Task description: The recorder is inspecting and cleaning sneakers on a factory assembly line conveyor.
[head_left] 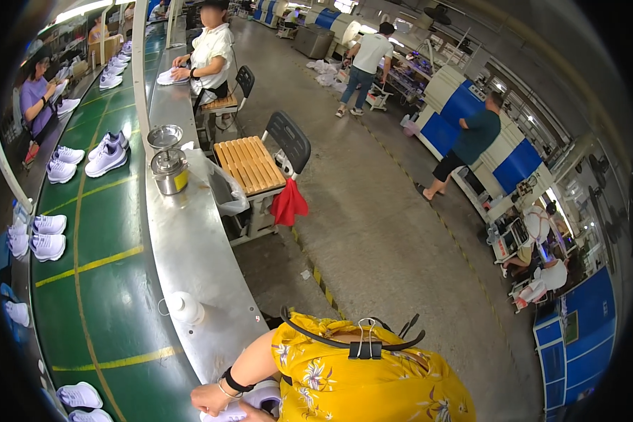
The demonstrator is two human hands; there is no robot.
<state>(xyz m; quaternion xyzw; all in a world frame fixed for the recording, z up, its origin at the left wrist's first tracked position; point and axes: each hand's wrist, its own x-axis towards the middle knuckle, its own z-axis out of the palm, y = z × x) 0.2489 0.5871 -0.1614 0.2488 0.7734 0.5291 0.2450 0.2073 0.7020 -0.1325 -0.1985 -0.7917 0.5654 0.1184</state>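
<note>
At the lower edge I hold a pale lavender sneaker (264, 395) over the near end of the metal bench. My left hand (256, 413) grips the shoe and is partly cut off by the frame's edge. Above the shoe's front part, my right hand (211, 399) is closed with its fingers curled; whatever is in them is hidden. A black band and a thin bracelet circle that wrist. A white plastic bottle (186, 308) with a wire loop stands on the bench beyond my hands.
A green conveyor belt (112, 302) carries several pairs of sneakers along the bench (197, 246). Farther up the bench stands a metal pot (169, 172). A slatted chair (250, 165) with a red cloth (289, 204) stands beside it. Co-workers sit along the line; others are near blue-and-white machines (464, 105).
</note>
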